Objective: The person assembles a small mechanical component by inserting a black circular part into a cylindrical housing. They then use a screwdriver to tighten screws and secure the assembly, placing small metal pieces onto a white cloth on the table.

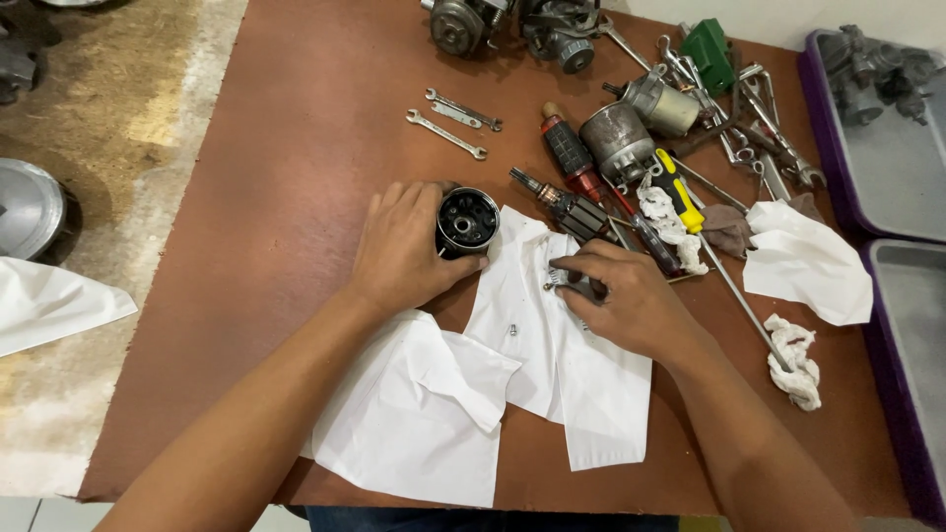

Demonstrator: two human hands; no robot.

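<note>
Head view: the left hand [402, 251] grips a black cylindrical motor housing [466, 221], open end up, on the brown table [296, 197]; just right, the right hand [621, 296] pinches a small metal part [564, 280] over white cloth [552, 365].

A repair workshop: a brown workbench [296, 296] carries scattered wrenches [448, 133], dismantled starter motors [619, 140], a yellow-handled screwdriver [680, 191] and grimy rags [796, 363].
</note>
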